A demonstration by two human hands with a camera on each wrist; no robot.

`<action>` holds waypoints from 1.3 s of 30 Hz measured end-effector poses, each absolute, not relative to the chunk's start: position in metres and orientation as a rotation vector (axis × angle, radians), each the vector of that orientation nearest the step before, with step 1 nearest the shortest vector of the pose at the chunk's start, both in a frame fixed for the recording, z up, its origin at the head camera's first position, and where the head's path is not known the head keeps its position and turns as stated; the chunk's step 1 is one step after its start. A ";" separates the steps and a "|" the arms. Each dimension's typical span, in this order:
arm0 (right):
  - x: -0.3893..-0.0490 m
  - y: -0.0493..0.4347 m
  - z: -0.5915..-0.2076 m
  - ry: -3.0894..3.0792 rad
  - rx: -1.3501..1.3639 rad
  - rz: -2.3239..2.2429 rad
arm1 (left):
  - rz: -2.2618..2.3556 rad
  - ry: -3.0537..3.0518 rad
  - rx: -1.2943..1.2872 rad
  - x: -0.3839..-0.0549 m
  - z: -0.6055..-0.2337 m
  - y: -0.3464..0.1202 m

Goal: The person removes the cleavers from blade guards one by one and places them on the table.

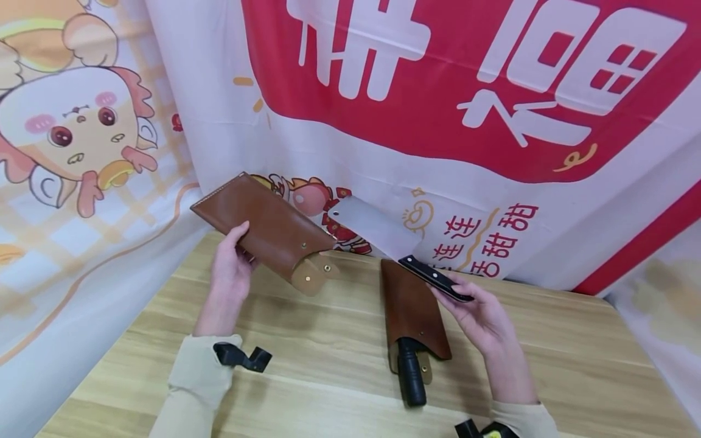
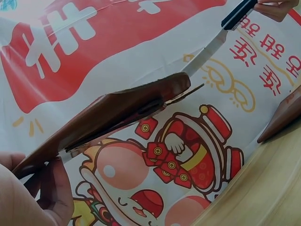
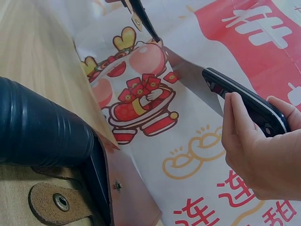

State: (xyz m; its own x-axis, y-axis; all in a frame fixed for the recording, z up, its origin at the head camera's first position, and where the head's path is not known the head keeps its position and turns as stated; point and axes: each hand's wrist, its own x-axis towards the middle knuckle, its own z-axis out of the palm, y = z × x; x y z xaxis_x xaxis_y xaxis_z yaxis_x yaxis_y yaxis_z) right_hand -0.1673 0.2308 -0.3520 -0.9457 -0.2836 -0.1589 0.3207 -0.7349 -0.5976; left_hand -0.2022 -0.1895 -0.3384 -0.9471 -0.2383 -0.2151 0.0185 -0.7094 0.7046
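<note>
My left hand (image 1: 232, 264) grips a brown leather knife sheath (image 1: 263, 222) near its lower edge, thumb on the front face. The sheath is raised above the table, its mouth and snap strap (image 1: 313, 277) toward the right. In my right hand (image 1: 482, 310) is a cleaver, held by its black riveted handle (image 1: 435, 278). Its broad metal blade (image 1: 378, 225) points up and left toward the sheath's mouth. In the left wrist view the blade (image 2: 207, 52) lies just beyond the sheath's mouth (image 2: 181, 84).
A second brown sheath (image 1: 413, 304) lies on the wooden table (image 1: 328, 377), a black ribbed knife handle (image 1: 411, 374) sticking out toward me. Behind the table hangs a printed white and red cloth (image 1: 350, 140); another cloth (image 1: 93, 182) with a cartoon figure hangs on the left.
</note>
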 end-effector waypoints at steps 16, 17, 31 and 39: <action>-0.165 0.194 -0.362 0.946 -0.013 -2.456 | -2.721 -1.522 0.417 -0.203 -0.339 -0.196; -0.165 0.191 -0.363 0.984 -0.047 -2.427 | -2.713 -1.556 0.409 -0.203 -0.340 -0.196; -0.163 0.168 -0.366 1.453 -0.226 -2.161 | -2.593 -1.756 0.342 -0.209 -0.347 -0.190; -0.160 0.150 -0.367 1.421 -0.280 -2.161 | -2.553 -1.871 0.273 -0.205 -0.345 -0.193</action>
State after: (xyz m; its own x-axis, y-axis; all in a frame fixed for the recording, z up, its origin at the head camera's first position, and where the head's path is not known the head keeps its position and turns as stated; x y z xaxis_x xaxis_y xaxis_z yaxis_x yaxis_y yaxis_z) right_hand -0.1604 0.1497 -0.3668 -0.8361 -0.5363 -0.1151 0.3182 -0.3033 -0.8982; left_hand -0.2054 -0.1932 -0.3446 -0.9846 -0.0724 -0.1592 -0.1300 -0.3058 0.9432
